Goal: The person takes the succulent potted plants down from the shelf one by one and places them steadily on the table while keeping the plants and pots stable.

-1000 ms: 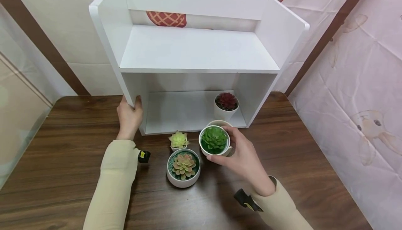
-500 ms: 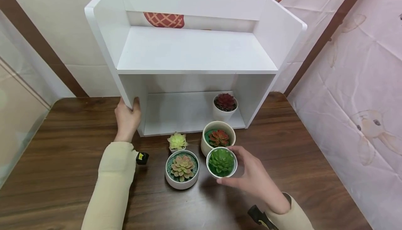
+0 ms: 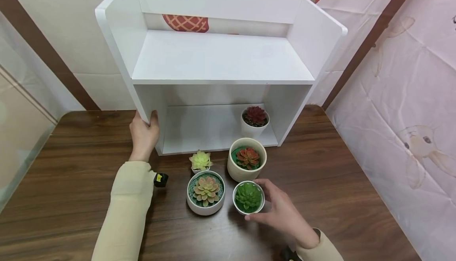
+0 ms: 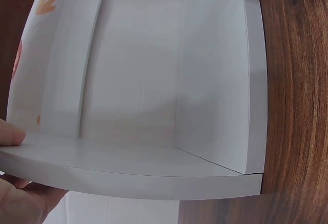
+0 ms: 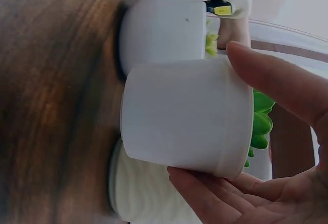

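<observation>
My left hand (image 3: 144,137) grips the front edge of the left side panel of a white shelf (image 3: 221,57), thumb inside and fingers outside. In the left wrist view the panel (image 4: 133,183) runs out from between thumb and fingers. With my right hand (image 3: 283,213) I hold a small white pot with a green succulent (image 3: 248,197), thumb and fingers on opposite sides near its rim. The right wrist view shows that white pot (image 5: 179,116) upright, close over the table. Just behind it stands a cream pot with a red succulent (image 3: 247,159).
Left of the held pot stands a low white bowl with a peach-green succulent (image 3: 206,191), a small yellow-green succulent (image 3: 200,160) behind it. A dark red succulent in a white pot (image 3: 255,118) sits in the shelf's lower right. All is on a brown wooden table (image 3: 338,197).
My right hand has brought the green succulent from over the cream pot toward me and down, uncovering the red succulent. The left hand has kept its grip on the shelf.
</observation>
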Demonstrator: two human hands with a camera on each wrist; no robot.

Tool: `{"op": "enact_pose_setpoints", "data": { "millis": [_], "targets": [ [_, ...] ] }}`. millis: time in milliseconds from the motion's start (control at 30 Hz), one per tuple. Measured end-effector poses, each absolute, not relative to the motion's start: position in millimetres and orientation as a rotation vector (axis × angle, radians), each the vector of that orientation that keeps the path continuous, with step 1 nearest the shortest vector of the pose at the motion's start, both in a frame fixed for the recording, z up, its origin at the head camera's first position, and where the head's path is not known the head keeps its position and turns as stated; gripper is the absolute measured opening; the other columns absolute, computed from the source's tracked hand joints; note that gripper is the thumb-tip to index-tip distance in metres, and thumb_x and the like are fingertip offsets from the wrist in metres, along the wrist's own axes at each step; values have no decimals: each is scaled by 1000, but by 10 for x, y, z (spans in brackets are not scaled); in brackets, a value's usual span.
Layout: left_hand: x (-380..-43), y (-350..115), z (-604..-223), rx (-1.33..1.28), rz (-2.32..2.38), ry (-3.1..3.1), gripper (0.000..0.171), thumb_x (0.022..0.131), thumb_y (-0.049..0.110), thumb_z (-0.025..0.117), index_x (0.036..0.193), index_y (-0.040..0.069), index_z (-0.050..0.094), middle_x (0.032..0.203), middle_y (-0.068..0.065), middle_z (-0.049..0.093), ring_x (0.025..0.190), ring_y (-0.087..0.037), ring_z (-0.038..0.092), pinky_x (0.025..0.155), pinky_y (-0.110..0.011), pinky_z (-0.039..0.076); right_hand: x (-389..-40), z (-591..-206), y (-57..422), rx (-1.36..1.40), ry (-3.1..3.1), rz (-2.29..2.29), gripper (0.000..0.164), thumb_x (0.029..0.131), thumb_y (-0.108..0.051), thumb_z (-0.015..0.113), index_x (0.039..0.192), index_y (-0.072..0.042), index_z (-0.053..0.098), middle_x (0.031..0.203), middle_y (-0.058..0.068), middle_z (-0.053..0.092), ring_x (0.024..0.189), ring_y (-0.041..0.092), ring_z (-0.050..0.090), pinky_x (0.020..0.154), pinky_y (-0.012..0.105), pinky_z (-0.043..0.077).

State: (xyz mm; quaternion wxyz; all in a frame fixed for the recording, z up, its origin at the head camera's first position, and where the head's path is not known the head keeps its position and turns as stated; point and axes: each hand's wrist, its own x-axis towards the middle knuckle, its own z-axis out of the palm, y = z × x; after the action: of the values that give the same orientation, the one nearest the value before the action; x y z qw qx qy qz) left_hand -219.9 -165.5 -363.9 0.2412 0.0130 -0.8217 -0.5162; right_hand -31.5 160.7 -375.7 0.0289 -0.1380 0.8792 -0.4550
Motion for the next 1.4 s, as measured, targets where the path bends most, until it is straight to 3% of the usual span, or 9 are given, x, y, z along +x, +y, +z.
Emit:
{"op": "enact_pose_setpoints", "data": {
  "millis": [300, 833, 1267, 1400],
  "targets": [
    [-2196, -1651, -3640, 45, -1416, -2246, 38, 97, 12, 48, 126, -12, 50, 124, -33, 57, 116, -46, 55, 95, -60, 44, -339, -3929, 1579, -338, 2658, -1417, 75, 63, -16, 89, 125, 0, 50, 120, 12, 61, 106, 27, 63, 91, 34, 52],
    [-2195, -1656, -3643, 44, -1418, -2246, 38, 97, 13, 48, 126, -12, 50, 124, -33, 57, 116, -46, 55, 94, -61, 44, -384, -4007, 1519, -211, 2737, -1352, 74, 62, -18, 90, 124, -5, 52, 116, 6, 63, 104, 22, 61, 87, 31, 51],
    [-2186, -1654, -3647, 22, -1437, -2244, 38, 98, 10, 47, 129, -12, 48, 127, -32, 55, 118, -46, 53, 95, -61, 43, -413, -3998, 1493, -235, 2759, -1341, 78, 62, -21, 90, 127, -2, 51, 119, 11, 63, 104, 27, 63, 89, 40, 51],
    [-2185, -1657, -3648, 19, -1441, -2244, 38, 98, 10, 47, 129, -11, 48, 128, -32, 55, 118, -46, 53, 95, -62, 43, -409, -4006, 1517, -284, 2732, -1376, 80, 63, -20, 90, 129, 0, 49, 122, 12, 62, 107, 29, 63, 91, 38, 52]
  ]
}}
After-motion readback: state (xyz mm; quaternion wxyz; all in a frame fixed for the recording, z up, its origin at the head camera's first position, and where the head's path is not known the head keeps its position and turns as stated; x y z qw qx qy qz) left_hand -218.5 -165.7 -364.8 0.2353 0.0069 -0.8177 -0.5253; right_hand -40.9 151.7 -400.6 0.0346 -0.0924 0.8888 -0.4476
